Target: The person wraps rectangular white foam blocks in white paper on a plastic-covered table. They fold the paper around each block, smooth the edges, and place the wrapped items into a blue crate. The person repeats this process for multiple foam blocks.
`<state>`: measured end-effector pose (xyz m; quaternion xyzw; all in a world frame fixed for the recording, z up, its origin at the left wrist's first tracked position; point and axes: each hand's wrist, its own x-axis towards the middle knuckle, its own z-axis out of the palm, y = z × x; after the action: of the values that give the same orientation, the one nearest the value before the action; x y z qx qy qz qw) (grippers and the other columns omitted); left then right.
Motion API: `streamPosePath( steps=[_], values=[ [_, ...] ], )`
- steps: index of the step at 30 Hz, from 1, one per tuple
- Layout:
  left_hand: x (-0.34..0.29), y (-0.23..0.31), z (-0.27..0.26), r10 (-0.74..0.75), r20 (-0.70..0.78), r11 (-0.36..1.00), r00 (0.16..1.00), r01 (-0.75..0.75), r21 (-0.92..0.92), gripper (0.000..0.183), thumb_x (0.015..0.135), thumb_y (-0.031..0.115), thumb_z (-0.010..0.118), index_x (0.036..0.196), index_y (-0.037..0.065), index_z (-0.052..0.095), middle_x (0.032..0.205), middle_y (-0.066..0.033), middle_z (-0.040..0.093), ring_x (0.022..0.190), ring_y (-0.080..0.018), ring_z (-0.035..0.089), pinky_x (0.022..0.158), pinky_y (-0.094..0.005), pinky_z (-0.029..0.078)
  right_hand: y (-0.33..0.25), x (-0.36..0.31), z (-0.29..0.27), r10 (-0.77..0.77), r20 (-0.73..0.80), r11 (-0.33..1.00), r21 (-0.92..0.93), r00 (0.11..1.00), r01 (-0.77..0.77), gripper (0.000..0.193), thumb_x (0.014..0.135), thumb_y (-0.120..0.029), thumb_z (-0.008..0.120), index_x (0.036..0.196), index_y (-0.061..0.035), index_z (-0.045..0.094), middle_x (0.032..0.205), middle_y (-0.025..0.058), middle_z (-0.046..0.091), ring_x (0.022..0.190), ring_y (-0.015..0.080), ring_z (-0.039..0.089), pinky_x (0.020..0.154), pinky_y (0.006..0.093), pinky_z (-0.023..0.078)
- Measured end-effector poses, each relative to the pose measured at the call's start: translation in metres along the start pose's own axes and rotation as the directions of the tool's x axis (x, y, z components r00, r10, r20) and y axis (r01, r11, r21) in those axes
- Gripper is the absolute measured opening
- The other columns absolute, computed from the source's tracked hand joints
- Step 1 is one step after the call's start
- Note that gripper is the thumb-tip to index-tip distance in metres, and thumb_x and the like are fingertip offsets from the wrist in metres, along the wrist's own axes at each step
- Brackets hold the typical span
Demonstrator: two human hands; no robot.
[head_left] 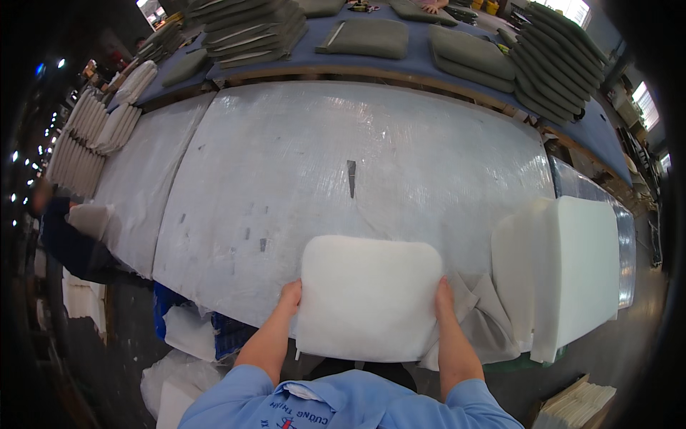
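A white, rounded-corner foam cushion pad (370, 297) lies at the near edge of the plastic-covered worktable (286, 171), partly overhanging toward my body. My left hand (291, 294) grips its left side and my right hand (444, 297) grips its right side. The fingers of both hands are mostly hidden behind or under the pad. Beside my right forearm, a crumpled beige fabric cover (486, 322) hangs over the table edge. To the right of it stands a stack of white foam pads (579, 272).
Stacked grey-green cushions (246, 32) and another tall pile (557, 64) stand on the blue far table (321, 68). White cushions (78, 143) are piled at the far left, near a person in dark clothing (75, 239). A blue crate (229, 336) sits below the table's left front edge.
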<state>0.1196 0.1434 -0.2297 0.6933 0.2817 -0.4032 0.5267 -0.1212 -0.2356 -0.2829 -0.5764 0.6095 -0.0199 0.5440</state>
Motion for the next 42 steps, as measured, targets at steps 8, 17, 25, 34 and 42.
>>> streamPosePath(
  steps=[8, 17, 25, 34, 42],
  values=[
    [-0.022, -0.013, -0.007, 0.071, 0.175, 0.941, 0.982, -0.008, -0.337, 0.05, 0.11, 0.038, 0.052, 0.137, -0.002, 0.06, 0.123, -0.0134, 0.07, 0.106, -0.0244, 0.07, 0.089, -0.0405, 0.061, -0.025, -0.031, 0.011, 0.109, 0.232, 0.976, 0.161, 0.967, -0.148, 0.094, 0.107, -0.073, 0.025, 0.163, 0.0025, 0.033, 0.166, 0.0185, 0.042, 0.151, 0.0323, 0.042, 0.125, 0.0403, 0.03],
    [-0.07, 0.015, -0.074, 0.344, 0.151, 0.832, 0.927, -0.226, -0.507, 0.047, 0.112, 0.035, 0.045, 0.139, -0.002, 0.059, 0.127, -0.0128, 0.069, 0.115, -0.0246, 0.068, 0.097, -0.0419, 0.059, -0.071, -0.111, -0.002, -0.262, 0.278, 0.847, 0.525, 0.924, 0.082, 0.097, 0.105, -0.078, 0.025, 0.165, -0.0014, 0.03, 0.17, 0.0154, 0.035, 0.155, 0.031, 0.034, 0.128, 0.0422, 0.023],
    [-0.086, 0.033, -0.112, 0.588, 0.032, 0.606, 0.808, -0.414, -0.68, 0.04, 0.111, 0.031, 0.049, 0.133, 0.002, 0.064, 0.128, -0.0095, 0.071, 0.117, -0.0236, 0.068, 0.102, -0.0394, 0.054, -0.087, -0.179, -0.015, -0.467, 0.101, 0.468, 0.871, 0.879, 0.149, 0.081, 0.11, -0.07, 0.029, 0.156, -0.006, 0.047, 0.158, 0.0085, 0.052, 0.146, 0.0257, 0.046, 0.124, 0.0425, 0.032],
    [-0.076, -0.034, -0.138, 0.797, 0.157, 0.573, 0.584, -0.646, -0.504, 0.036, 0.105, 0.027, 0.062, 0.132, 0.004, 0.065, 0.127, -0.0112, 0.071, 0.114, -0.0229, 0.069, 0.1, -0.0404, 0.055, -0.03, -0.167, -0.004, -0.543, 0.122, 0.41, 0.902, 0.831, 0.135, 0.07, 0.11, -0.065, 0.036, 0.132, -0.0047, 0.064, 0.126, 0.0087, 0.072, 0.117, 0.0265, 0.067, 0.105, 0.0452, 0.052],
    [-0.181, 0.007, -0.154, 0.739, 0.095, 0.58, 0.667, -0.558, -0.594, 0.062, 0.114, 0.053, 0.037, 0.128, 0.002, 0.069, 0.127, -0.0095, 0.071, 0.107, -0.0214, 0.068, 0.098, -0.0371, 0.052, -0.023, -0.171, -0.013, -0.428, 0.211, 0.477, 0.878, 0.879, 0.022, 0.069, 0.108, -0.067, 0.04, 0.122, -0.0052, 0.069, 0.104, 0.0057, 0.075, 0.099, 0.0224, 0.071, 0.093, 0.0426, 0.058]
  ],
)
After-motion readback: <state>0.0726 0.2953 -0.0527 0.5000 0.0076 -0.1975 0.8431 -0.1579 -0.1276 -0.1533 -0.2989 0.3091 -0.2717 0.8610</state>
